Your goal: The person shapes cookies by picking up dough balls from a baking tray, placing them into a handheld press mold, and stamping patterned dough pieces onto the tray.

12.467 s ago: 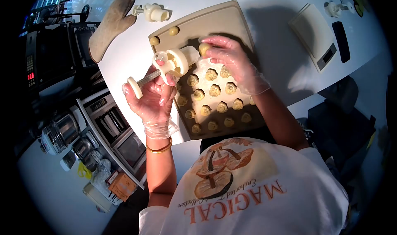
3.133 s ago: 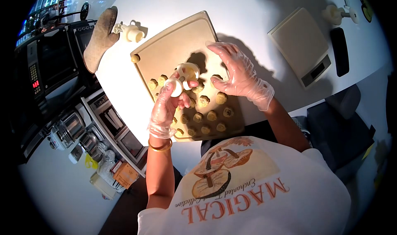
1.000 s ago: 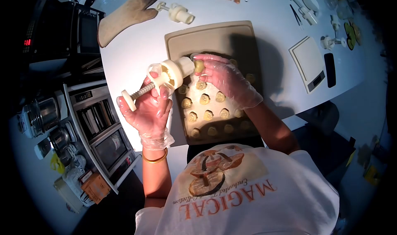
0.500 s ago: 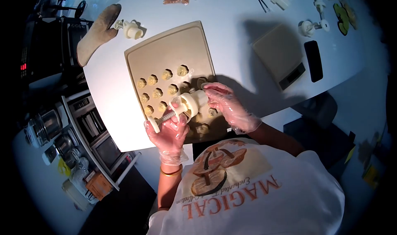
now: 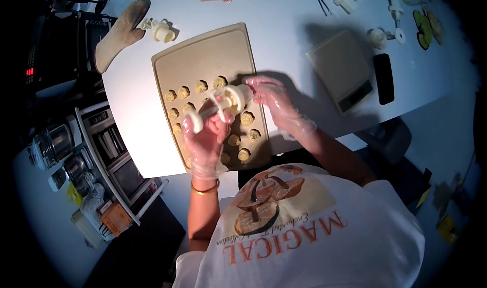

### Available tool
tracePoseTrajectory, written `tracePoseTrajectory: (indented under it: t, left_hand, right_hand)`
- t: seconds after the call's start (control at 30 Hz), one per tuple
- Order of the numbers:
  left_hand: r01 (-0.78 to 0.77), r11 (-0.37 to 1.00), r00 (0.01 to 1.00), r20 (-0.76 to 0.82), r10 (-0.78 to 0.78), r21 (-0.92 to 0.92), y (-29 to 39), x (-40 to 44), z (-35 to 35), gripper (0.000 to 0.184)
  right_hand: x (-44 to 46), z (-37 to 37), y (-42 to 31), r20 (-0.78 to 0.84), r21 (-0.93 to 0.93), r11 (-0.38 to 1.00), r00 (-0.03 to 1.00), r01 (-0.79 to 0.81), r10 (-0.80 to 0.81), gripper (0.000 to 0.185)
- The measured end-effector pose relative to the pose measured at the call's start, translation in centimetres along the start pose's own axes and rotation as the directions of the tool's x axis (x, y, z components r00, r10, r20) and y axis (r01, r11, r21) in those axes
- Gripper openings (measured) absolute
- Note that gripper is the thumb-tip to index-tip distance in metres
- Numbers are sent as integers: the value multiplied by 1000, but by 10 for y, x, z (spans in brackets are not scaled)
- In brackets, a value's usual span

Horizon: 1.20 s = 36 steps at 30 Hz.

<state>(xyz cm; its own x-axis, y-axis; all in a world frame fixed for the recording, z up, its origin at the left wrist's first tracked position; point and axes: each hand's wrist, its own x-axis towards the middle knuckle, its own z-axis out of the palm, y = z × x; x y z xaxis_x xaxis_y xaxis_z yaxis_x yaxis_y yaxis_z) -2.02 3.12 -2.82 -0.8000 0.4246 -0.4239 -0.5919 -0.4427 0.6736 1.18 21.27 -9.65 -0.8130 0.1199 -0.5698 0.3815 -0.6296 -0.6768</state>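
In both gloved hands I hold a white plastic cookie press (image 5: pixel 231 99) above a tan baking tray (image 5: pixel 208 47). My left hand (image 5: pixel 205 138), in a clear plastic glove, is closed around the plunger end, with the round plunger knob near its fingertips. My right hand (image 5: pixel 274 98), gloved too, grips the outlet end of the barrel; its fingertips partly hide that end. Pale dough, partly in view, shows inside the barrel. Rows of small flower-like dough pieces (image 5: pixel 201 86) lie on the tray below, some hidden by my hands and the press.
An oven mitt (image 5: pixel 119 37) and another white press part (image 5: pixel 161 32) lie beyond the tray's left corner. To the right are a kitchen scale (image 5: pixel 341 67) and a black phone (image 5: pixel 384 79). Tweezers (image 5: pixel 321 1) and more white plastic parts (image 5: pixel 378 38) sit farther back.
Both hands have lifted the press slightly up and away from me, toward the tray's far side. More dough pieces at the tray's near right now show.
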Motion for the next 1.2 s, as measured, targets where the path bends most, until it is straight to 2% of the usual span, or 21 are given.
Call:
tracePoseTrajectory:
  t: [0.03,0.1,0.13,0.2,0.23,0.3,0.37,0.43,0.5,0.53,0.57,0.63,0.67,0.7,0.77,0.8,0.9,0.93,1.1,1.2]
  left_hand:
    - [-2,991,1000,28,-2,131,1,10,-5,74]
    - [-21,980,999,46,12,196,-1,32,-3,58]
    - [-16,970,1000,20,11,244,0,40,-2,59]
    - [-4,955,1000,4,3,297,0,55,-1,60]
    - [7,951,1000,1,-7,309,0,60,-1,57]
    - [27,945,1000,-7,-26,325,0,62,1,54]
    - [82,935,997,-22,-79,345,1,64,7,42]
    - [107,915,994,-33,-102,389,1,62,10,42]
    - [131,894,991,-45,-124,429,0,60,14,41]
    - [154,855,988,-85,-129,496,2,57,19,39]
    - [177,809,984,-126,-128,560,5,54,24,38]
    - [205,806,974,-198,-111,555,8,52,28,35]
    - [190,744,974,-220,-60,640,9,53,24,35]
    - [178,671,972,-236,-4,719,11,54,23,35]
    - [198,659,965,-263,0,726,16,53,27,35]
    - [193,641,967,-253,2,743,17,53,29,35]
    - [203,603,968,-253,-1,772,22,53,33,35]
    - [222,605,965,-263,-22,765,23,53,34,35]
    - [277,578,947,-321,-27,768,25,53,47,32]
    - [285,572,942,-335,-19,769,26,55,54,22]
  right_hand:
    - [9,3,-4,-3,-1,1000,1000,4,-4,29]
    - [26,10,-10,-65,-90,995,997,40,-46,29]
    - [41,6,-3,-69,-83,996,996,44,-50,29]
    - [65,-3,13,25,-419,881,972,222,-233,36]
    - [65,-6,15,18,-415,883,972,222,-236,36]
    - [59,-9,17,90,-605,707,913,367,-397,43]
    - [47,-16,13,105,-615,687,903,387,-416,46]
    - [34,-21,8,122,-622,667,892,410,-435,51]
    - [23,-24,6,214,-684,527,829,504,-516,56]
    - [22,-20,7,276,-592,498,740,633,-613,63]
    - [23,-17,7,276,-586,503,740,635,-613,63]
    - [21,-2,-5,397,-706,222,635,673,-663,72]
    - [27,4,-2,428,-692,170,589,701,-686,75]
    - [34,6,0,428,-684,178,587,708,-687,75]
    - [47,11,5,458,-572,338,633,747,-625,67]
    - [51,15,7,419,-535,392,637,749,-647,61]
    - [64,18,9,470,-525,390,639,757,-609,59]
    - [69,18,10,476,-484,368,592,794,-651,54]
    - [80,9,14,539,-463,416,621,783,-569,59]
    - [83,6,13,557,-393,410,568,823,-606,60]
